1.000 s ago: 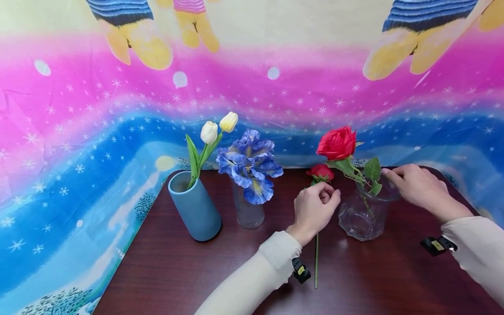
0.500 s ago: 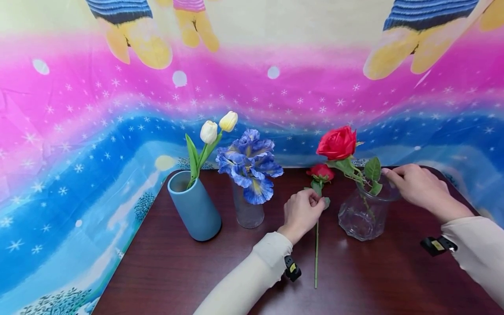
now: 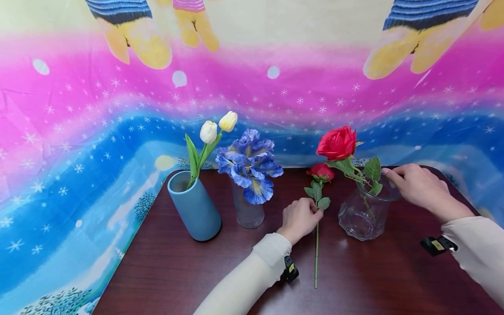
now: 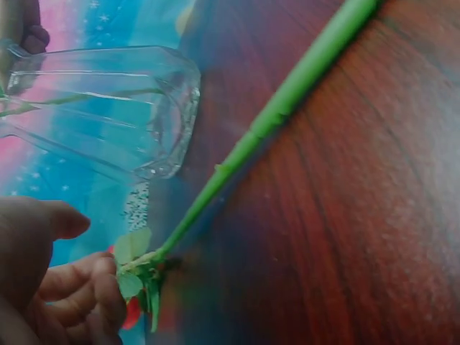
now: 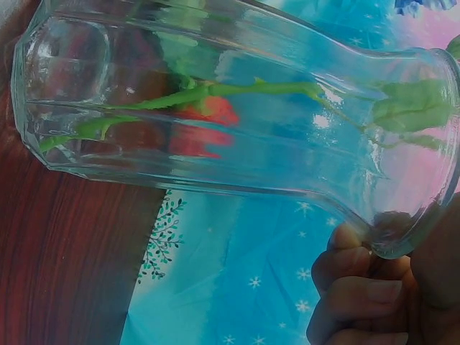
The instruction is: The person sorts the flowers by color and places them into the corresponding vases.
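A red rose point(image 3: 316, 249) with a long green stem lies on the table, its flower toward the back. At its leaves is my left hand point(image 3: 299, 221), fingers bent right beside the stem; in the left wrist view the thumb point(image 4: 68, 220) stands apart from the fingers with a gap between them. My right hand point(image 3: 419, 190) grips the rim of a clear glass vase point(image 3: 362, 218), thumb on one side of the glass and curled fingers on the other. Another red rose point(image 3: 337, 143) leans in that vase, its stem showing through the glass.
Left of the hands stand a blue vase point(image 3: 195, 214) with white and pale yellow tulips point(image 3: 209, 132) and a slim glass vase point(image 3: 250, 214) with a blue-violet flower point(image 3: 250, 166). A printed cloth point(image 3: 252, 78) hangs behind the dark wooden table point(image 3: 157, 271).
My left hand has slid back toward me along the lying rose, from just below the flower to the leaves, uncovering them. My right hand and the vase have stayed put.
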`<state>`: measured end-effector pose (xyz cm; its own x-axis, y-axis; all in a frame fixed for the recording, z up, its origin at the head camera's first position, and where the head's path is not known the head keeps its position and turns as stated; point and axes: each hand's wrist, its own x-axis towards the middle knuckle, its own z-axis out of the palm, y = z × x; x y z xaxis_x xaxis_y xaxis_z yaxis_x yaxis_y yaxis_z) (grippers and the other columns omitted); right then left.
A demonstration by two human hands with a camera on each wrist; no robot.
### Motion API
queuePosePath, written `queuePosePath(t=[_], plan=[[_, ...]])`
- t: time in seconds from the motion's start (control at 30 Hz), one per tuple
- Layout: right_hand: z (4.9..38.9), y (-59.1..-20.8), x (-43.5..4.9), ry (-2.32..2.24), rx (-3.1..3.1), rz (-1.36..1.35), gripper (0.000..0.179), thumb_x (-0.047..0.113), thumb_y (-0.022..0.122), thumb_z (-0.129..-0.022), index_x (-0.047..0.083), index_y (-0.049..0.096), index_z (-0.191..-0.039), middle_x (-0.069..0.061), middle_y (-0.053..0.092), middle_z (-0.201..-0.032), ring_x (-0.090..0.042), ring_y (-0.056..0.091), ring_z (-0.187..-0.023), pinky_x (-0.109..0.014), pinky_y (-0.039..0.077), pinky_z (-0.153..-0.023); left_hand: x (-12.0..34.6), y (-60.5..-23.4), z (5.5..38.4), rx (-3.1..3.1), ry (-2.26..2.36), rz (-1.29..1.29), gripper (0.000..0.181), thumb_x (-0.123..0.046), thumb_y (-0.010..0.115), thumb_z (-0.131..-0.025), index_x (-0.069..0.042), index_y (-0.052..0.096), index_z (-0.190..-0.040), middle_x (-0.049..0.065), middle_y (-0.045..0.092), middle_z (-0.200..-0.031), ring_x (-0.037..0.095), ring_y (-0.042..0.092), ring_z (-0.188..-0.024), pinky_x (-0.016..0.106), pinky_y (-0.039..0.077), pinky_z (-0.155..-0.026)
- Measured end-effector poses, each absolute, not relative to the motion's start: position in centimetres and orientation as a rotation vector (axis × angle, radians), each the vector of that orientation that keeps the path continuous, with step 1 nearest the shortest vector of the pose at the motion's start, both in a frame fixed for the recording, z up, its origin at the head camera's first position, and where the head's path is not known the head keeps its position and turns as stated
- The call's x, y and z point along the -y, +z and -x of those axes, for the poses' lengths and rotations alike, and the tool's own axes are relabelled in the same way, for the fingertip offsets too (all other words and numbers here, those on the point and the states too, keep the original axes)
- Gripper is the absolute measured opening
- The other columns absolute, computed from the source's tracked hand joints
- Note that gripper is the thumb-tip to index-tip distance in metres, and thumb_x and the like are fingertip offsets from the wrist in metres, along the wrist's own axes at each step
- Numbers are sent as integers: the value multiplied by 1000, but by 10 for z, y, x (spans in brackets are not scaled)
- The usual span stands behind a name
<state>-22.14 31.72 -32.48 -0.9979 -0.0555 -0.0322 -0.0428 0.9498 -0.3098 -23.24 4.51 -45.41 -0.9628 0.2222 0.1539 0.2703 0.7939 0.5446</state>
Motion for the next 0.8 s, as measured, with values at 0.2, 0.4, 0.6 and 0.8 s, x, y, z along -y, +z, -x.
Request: queuePosePath(t=[0.2,0.4,0.6,0.8], plan=[[220,-324,-318,-480,-3046,61,72,62,25,-105,4,68,-108,-3,49,-66,-20,43,-61,-36,30,-52,-51,-463,233,3048,-752,374,39,-44,69,-92,-23,53,-62,-10,49,-54,7,48,-52,26,36,-51],[221,-325,-320,-482,-3043,62,73,63,25,-104,4,68,-110,-3,51,-68,-21,45,-61,-36,30,-52,-59,-469,234,3114,-612,338,49,-48,71,-89,-21,51,-54,-8,49,-50,9,49,-50,28,38,-50],[221,-325,-320,-476,-3036,58,78,63,25,-104,-1,65,-123,-5,55,-72,-21,46,-64,-36,31,-53,-64,-473,237,3144,-519,322,52,-52,73,-87,-20,51,-53,-6,51,-51,13,52,-50,31,40,-49],[221,-325,-318,-475,-3045,58,77,64,24,-104,1,66,-119,-4,52,-70,-21,45,-62,-36,31,-52,-66,-474,240,3154,-444,320,48,-53,73,-87,-21,51,-59,-6,53,-56,15,55,-53,32,41,-50]])
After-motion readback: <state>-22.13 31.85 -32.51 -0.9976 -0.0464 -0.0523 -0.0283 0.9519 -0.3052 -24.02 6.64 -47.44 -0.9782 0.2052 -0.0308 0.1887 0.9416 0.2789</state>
